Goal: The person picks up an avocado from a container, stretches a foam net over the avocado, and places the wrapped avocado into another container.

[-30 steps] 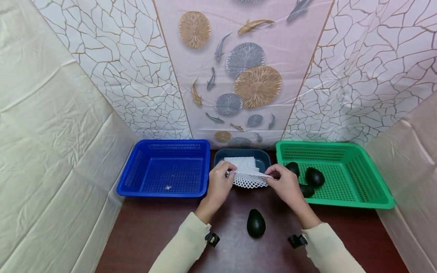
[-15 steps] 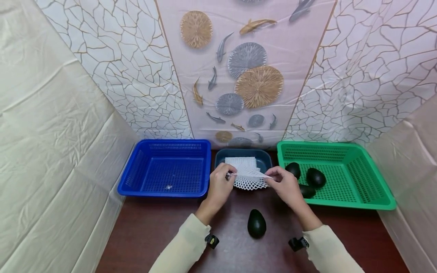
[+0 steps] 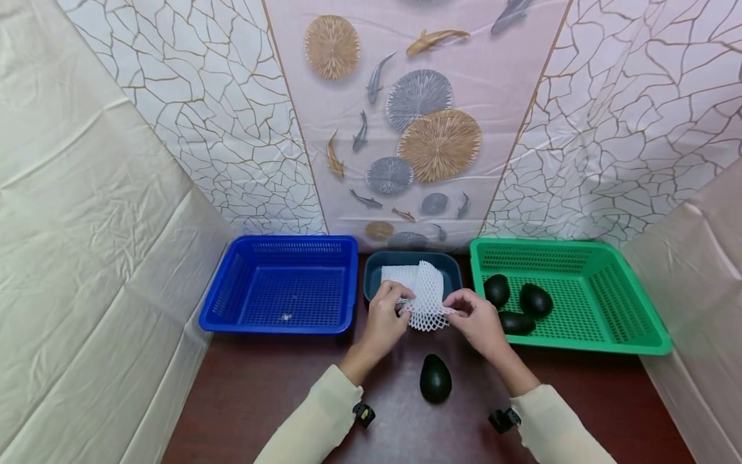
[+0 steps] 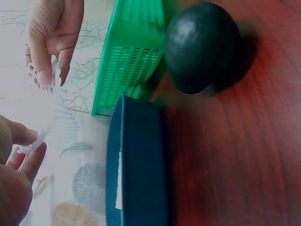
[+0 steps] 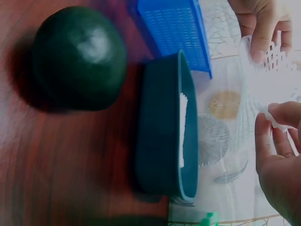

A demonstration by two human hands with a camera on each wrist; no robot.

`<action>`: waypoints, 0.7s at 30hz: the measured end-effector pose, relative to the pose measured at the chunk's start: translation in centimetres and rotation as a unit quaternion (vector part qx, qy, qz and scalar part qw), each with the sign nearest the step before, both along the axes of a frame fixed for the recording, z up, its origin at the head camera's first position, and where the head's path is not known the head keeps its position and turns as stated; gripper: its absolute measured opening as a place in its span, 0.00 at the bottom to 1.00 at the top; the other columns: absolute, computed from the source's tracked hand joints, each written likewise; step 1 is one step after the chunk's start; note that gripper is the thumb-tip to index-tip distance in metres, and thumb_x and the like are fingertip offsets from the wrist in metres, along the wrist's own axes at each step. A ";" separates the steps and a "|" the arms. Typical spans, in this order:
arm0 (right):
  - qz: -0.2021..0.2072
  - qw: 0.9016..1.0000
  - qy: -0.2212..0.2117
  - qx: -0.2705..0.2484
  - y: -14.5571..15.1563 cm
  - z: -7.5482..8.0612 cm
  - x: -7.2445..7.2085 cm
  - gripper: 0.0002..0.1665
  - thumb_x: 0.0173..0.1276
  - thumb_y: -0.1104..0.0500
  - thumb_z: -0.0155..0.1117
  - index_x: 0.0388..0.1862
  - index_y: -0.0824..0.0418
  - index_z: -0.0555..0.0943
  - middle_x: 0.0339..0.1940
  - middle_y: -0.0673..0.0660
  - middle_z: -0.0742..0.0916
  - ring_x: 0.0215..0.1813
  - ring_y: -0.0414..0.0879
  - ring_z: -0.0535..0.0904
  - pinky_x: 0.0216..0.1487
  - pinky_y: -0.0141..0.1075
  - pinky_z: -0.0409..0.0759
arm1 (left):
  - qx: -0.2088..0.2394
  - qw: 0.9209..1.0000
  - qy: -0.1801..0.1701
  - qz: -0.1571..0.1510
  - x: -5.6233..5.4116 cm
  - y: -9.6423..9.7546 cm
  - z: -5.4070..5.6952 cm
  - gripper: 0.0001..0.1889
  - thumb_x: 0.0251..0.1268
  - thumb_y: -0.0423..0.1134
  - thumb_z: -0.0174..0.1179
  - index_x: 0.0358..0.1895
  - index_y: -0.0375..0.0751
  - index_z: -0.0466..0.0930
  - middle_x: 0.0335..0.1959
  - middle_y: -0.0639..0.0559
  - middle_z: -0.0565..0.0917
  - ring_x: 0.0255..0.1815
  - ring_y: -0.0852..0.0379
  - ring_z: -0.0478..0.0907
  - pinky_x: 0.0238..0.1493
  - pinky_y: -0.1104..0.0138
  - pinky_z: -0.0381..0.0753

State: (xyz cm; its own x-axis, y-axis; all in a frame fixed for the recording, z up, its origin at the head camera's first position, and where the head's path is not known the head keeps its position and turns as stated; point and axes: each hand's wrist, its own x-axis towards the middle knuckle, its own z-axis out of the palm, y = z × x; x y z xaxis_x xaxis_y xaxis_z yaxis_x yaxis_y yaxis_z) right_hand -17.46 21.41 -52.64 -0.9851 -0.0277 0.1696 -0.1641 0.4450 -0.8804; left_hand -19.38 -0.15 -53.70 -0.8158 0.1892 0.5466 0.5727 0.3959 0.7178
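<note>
One white foam net [image 3: 430, 293] is held between two hands, raised at the near side of a dark teal tray [image 3: 453, 277]. One edge of the net is pinched between the thumb and fingers of the left hand [image 3: 385, 321], and another edge is pinched in the same way by the right hand [image 3: 480, 323]; the mesh is spread between them, and its lower part is hung toward the tabletop [image 3: 261, 399]. More white netting [image 3: 397, 275] is seen lying in the tray, though how many pieces are stacked there cannot be told. Four avocados can be counted in all. One single avocado [image 3: 435, 379] is laid on the tabletop between the two forearms, apart from the tray and untouched by either hand. The other three avocados [image 3: 536, 301] are gathered close together at the left end of one green basket [image 3: 591, 309]. Three containers are set in a row: one blue basket [image 3: 290, 290] at the left, the tray in the middle and the green basket at the right. One small pale spot [image 3: 286, 317] is seen inside the blue basket. Two cream sleeves [image 3: 319, 412] are worn, with one black device [image 3: 364, 414] carried at each wrist. The row is backed by one hanging printed with fish and round leaves [image 3: 438, 145].
</note>
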 end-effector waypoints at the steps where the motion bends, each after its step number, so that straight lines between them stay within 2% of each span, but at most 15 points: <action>1: -0.002 1.000 0.009 0.011 0.0 -0.2 0.0 0.09 0.65 0.70 0.71 0.41 0.60 0.84 0.42 0.57 0.87 0.41 0.41 0.80 0.40 0.26 0.82 | 0.000 1.000 0.001 0.000 0.0 0.0 -0.2 0.17 0.50 0.14 0.62 0.39 0.39 0.83 0.44 0.46 0.79 0.48 0.52 0.81 0.44 0.64 0.88; 5: -0.010 0.996 0.058 0.061 0.3 -1.1 0.1 0.12 0.62 0.73 0.71 0.37 0.58 0.84 0.40 0.55 0.87 0.41 0.41 0.81 0.40 0.27 0.81 | -0.004 1.000 0.026 0.006 -0.1 0.1 -1.1 0.16 0.49 0.14 0.63 0.37 0.37 0.83 0.39 0.46 0.81 0.43 0.52 0.82 0.41 0.62 0.88; 10: -0.018 0.989 0.111 0.098 0.3 -2.2 0.4 0.16 0.58 0.75 0.73 0.35 0.55 0.83 0.38 0.52 0.86 0.39 0.41 0.79 0.38 0.25 0.79 | -0.023 0.997 0.067 0.021 0.0 0.1 -2.2 0.15 0.48 0.15 0.66 0.35 0.39 0.82 0.38 0.48 0.81 0.40 0.55 0.81 0.41 0.68 0.84; 16: 0.000 0.972 0.194 0.130 0.4 -3.7 0.7 0.20 0.52 0.80 0.71 0.32 0.56 0.80 0.36 0.50 0.83 0.36 0.40 0.76 0.36 0.23 0.74 | -0.041 0.992 0.115 0.007 0.0 0.2 -3.5 0.16 0.45 0.15 0.61 0.31 0.40 0.79 0.35 0.49 0.77 0.36 0.56 0.78 0.37 0.72 0.79; 21: 0.013 0.960 0.227 0.161 0.3 -4.9 0.9 0.23 0.46 0.82 0.70 0.30 0.57 0.79 0.35 0.49 0.80 0.36 0.39 0.75 0.35 0.21 0.72 | -0.071 0.987 0.144 -0.008 0.0 0.5 -4.8 0.16 0.45 0.15 0.59 0.30 0.42 0.76 0.34 0.50 0.73 0.35 0.57 0.76 0.35 0.73 0.76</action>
State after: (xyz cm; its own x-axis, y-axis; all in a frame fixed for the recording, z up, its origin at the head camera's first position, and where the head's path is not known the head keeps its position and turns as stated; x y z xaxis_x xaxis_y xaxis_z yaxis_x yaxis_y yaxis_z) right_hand -16.57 21.74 -57.58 -0.8098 -0.1747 0.5601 -0.5136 0.6727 -0.5327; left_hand -19.43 0.36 -58.46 -0.6261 0.2919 0.7231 0.7525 0.4692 0.4621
